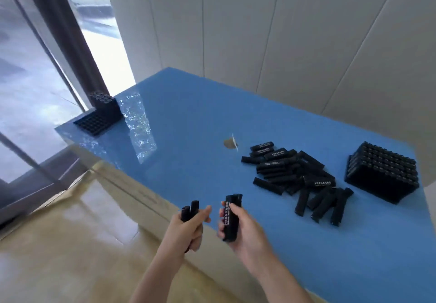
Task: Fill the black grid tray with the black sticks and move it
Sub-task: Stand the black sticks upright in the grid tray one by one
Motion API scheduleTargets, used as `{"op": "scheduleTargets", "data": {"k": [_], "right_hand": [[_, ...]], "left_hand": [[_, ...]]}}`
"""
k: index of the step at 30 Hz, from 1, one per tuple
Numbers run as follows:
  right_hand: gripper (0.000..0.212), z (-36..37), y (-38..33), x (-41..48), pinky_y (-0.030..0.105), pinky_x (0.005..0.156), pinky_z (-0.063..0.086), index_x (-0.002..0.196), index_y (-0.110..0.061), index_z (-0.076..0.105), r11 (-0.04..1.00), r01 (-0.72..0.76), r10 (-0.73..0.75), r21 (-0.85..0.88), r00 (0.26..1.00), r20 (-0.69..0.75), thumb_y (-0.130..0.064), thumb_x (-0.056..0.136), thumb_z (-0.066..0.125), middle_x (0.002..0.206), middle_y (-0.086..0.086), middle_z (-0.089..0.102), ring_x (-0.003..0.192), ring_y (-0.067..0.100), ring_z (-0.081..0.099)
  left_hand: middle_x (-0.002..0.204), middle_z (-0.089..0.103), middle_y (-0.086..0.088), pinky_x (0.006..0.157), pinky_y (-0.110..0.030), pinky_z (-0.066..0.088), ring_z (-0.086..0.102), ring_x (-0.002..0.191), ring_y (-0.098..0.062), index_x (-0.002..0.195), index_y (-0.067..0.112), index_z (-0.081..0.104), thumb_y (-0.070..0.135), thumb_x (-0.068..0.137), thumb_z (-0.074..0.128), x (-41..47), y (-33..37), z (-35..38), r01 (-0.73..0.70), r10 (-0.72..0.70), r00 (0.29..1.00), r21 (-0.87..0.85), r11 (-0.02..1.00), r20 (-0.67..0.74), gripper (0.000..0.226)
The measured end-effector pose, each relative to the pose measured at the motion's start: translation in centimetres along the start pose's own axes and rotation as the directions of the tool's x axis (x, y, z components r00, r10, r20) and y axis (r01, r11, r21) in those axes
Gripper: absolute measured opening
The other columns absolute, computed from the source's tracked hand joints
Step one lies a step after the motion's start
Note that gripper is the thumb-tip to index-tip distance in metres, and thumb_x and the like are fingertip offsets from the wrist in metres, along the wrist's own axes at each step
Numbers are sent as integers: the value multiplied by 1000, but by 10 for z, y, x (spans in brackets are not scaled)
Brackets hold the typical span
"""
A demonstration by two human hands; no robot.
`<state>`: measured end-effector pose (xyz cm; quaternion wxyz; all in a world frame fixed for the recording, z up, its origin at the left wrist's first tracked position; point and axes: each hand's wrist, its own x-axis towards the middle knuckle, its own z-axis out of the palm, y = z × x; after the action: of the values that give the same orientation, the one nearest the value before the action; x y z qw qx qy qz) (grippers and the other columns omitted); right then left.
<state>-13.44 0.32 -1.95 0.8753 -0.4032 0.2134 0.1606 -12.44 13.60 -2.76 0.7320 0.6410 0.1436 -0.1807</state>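
Currently your left hand [188, 228] grips two black sticks [190, 210]; right hand [245, 232] fingers [221, 228] grasp printed sticks [232, 220]. Part-filled grid tray [93, 122] sits at the bench [200, 114] far-left corner; loose pile [295, 175] lies near a full tray [382, 173].

Blue bench [212, 118] had matte top, with glossy sunlit patch near left end. At far left corner sat black grid tray [90, 124], most cells open, cluster of black sticks [103, 104] upright in its back rows. Mid-right lay loose pile [295, 173] of same sticks, flat and overlapping, some showing white print. Just right of it stood second tray [382, 175], every cell filled. Behind pile was small round hole [228, 142].
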Motion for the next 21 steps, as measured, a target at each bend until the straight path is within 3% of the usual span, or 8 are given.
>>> {"op": "scheduleTargets", "data": {"k": [5,8,10,13,17,21], "right_hand": [[21,71,44,16,24,71,43,99,-6,61,991,58,-55,-123,998,32,-18,95,43,70,1,61,71,12,59],[25,119,78,25,29,92,40,107,-14,61,963,79,-59,-257,995,86,-27,96,43,90,-3,67,98,10,60],[23,153,102,36,32,99,39,106,-18,62,948,82,-60,-308,995,82,-28,95,44,102,-1,67,104,11,59],[19,204,134,51,27,92,40,99,-21,63,933,84,-49,-351,993,107,-25,96,45,103,-2,65,103,9,58],[19,264,156,64,22,73,45,92,-17,62,916,108,-52,-386,987,152,-23,96,45,76,-5,64,79,10,63],[18,304,167,83,21,70,44,90,-20,60,869,139,-64,-476,983,170,-24,97,43,83,-2,62,79,9,60]], "left_hand": [[47,25,1,40,-22,26,23,40,-14,77,4,60,37,76,66,-21,21,-72,-17,16,1000,-51,999,-27,34],[49,25,-1,41,-22,28,24,42,-16,79,4,66,44,66,69,-30,35,-126,-37,35,998,-42,998,-57,42],[48,26,0,42,-23,26,25,42,-17,80,2,66,41,66,72,-32,43,-165,-50,47,994,-28,998,-95,42],[46,28,2,41,-22,25,26,42,-15,77,3,61,32,71,73,-32,55,-218,-75,72,987,-18,997,-146,31],[43,29,6,44,-23,24,27,40,-11,80,2,64,23,79,70,-27,69,-273,-105,102,977,-3,994,-187,22],[40,36,7,40,-19,26,31,38,-10,81,4,67,16,79,71,-13,84,-310,-140,142,961,25,990,-236,13]]}}
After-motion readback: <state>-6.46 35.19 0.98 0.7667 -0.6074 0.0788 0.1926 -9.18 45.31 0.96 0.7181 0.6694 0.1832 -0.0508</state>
